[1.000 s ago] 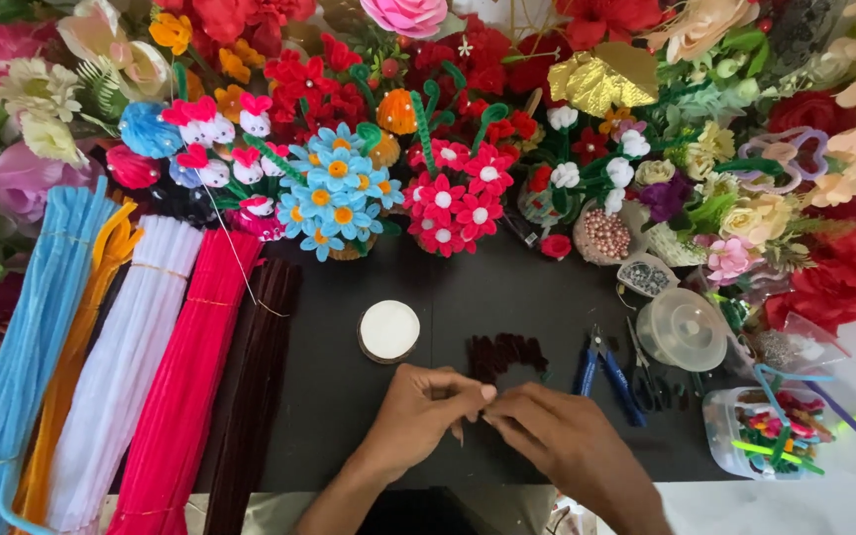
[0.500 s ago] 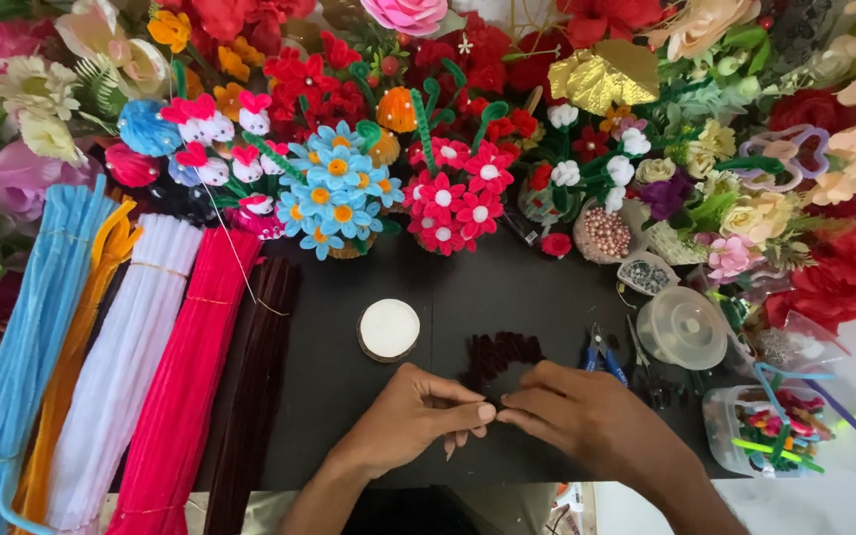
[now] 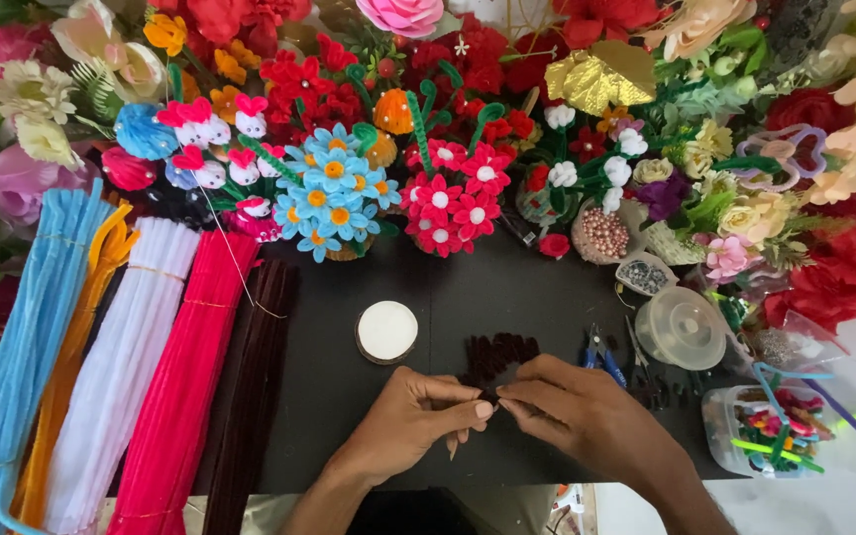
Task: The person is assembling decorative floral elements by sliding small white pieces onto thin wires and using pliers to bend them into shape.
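Observation:
My left hand [image 3: 416, 418] and my right hand [image 3: 572, 411] meet fingertip to fingertip over the black mat [image 3: 349, 416]. Between their pinched fingers is a small dark maroon fuzzy piece, mostly hidden. Just beyond the fingertips lies a cluster of short dark maroon pipe-cleaner pieces [image 3: 497, 355]. A round white disc [image 3: 386, 331] sits left of that cluster. Blue-handled pliers [image 3: 601, 357] lie right of it, partly behind my right hand.
Bundles of pipe cleaners lie at left: light blue [image 3: 22, 347], orange [image 3: 81, 327], white [image 3: 121, 367], pink [image 3: 182, 386], dark maroon [image 3: 255, 376]. Craft flowers [image 3: 448, 193] crowd the back. A clear lidded tub [image 3: 683, 327] and a box of coloured bits [image 3: 770, 431] stand right.
Both hands have moved away from me, towards the maroon cluster, and now pinch together right at its near edge. The other things have not moved.

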